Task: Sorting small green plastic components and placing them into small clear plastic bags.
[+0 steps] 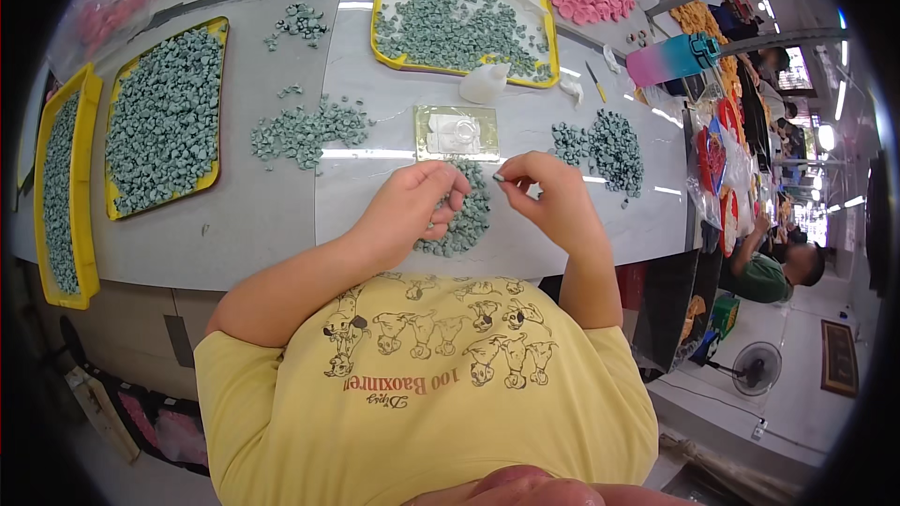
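Observation:
My left hand is over the left side of a near pile of small grey-green pieces, with its fingers curled in. What those fingers hold, if anything, is hidden. To the right of the pile, my right hand pinches one small green piece between thumb and fingertip. Just beyond both hands lies a flat yellowish-clear tray with white paper on it. A white squeeze bottle sits behind that tray.
Loose green pieces lie in heaps to the left and right. Yellow trays of them stand at the far side and left. A yellow-handled knife and a pink-blue bottle are at the right. A person sits farther right.

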